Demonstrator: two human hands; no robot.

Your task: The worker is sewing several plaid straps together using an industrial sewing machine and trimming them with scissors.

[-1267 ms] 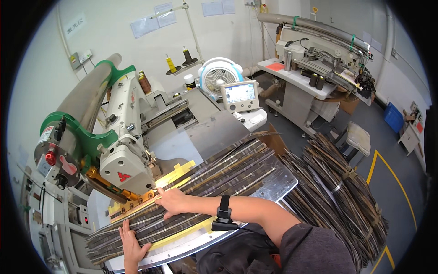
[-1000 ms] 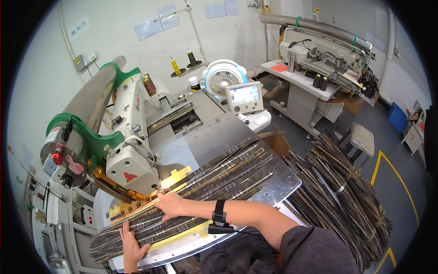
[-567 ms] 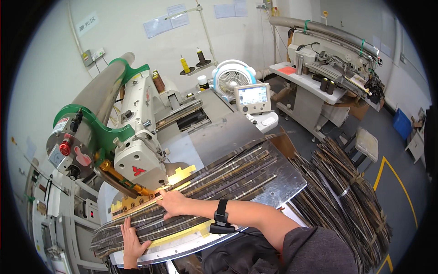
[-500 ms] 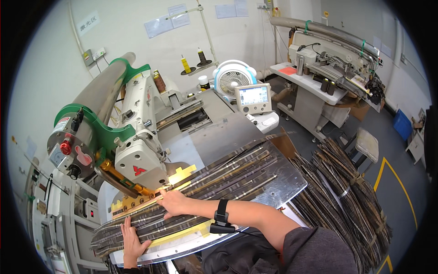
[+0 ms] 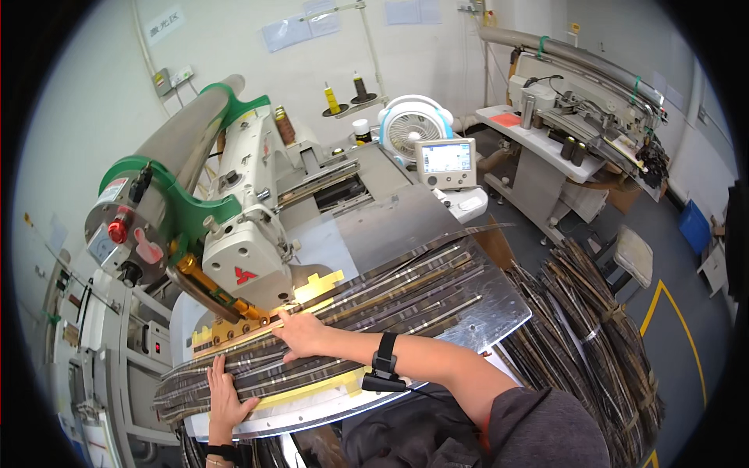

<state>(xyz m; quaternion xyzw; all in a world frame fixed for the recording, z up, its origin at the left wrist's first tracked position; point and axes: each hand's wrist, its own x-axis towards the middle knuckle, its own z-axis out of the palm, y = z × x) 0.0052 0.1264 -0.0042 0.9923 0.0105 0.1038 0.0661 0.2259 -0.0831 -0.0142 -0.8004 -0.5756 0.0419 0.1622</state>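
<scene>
The left hand and right hand rest on dark strips beside a sewing machine; a fan stands behind a screen.

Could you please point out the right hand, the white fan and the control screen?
Right hand (image 5: 304, 336): head view, back of the hand.
White fan (image 5: 414, 136): head view, grille centre.
Control screen (image 5: 446, 158): head view, middle of display.

Left hand flat, thumb spread from fingers; right forearm angled leftward, right hand palm-down.
</scene>
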